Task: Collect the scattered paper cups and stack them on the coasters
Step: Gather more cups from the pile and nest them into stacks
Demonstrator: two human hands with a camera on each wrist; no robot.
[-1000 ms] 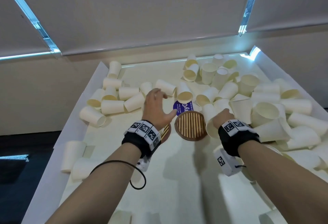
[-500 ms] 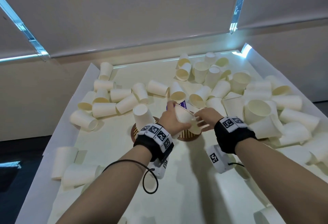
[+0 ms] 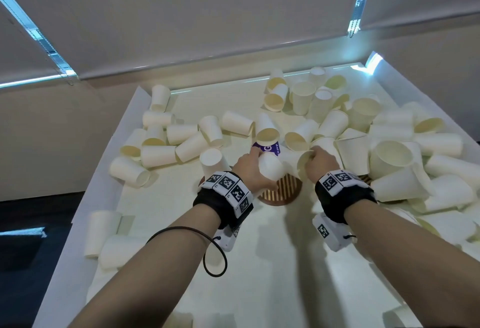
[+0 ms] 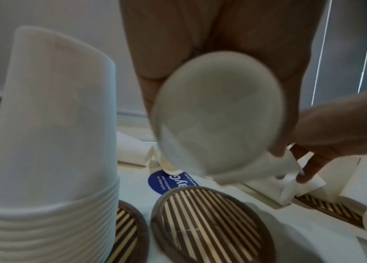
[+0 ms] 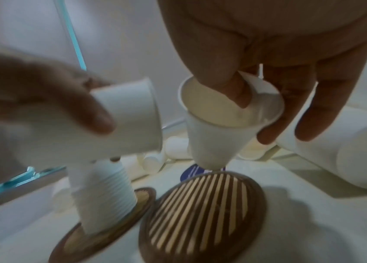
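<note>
My left hand (image 3: 255,162) grips a white paper cup (image 3: 270,169) on its side, its base toward me (image 4: 218,124). My right hand (image 3: 315,157) pinches a second cup (image 5: 220,135) at the rim, thumb inside, mouth up. Both cups hang just above the bare middle striped coaster (image 3: 283,194), a short gap between them. A tall stack of upturned cups (image 3: 213,161) stands on the left coaster (image 5: 101,222). A third coaster (image 4: 329,208) lies to the right, partly under loose cups.
Several loose cups (image 3: 389,156) lie heaped on the right and back of the white table (image 3: 259,262), and more lie in a row at the left (image 3: 161,155). A blue round sticker (image 3: 270,148) sits behind the middle coaster. The table's left edge (image 3: 78,223) drops to a dark floor.
My left hand came off the stack and took a cup. The two hands met over the middle coaster and now hold one cup each, slightly apart.
</note>
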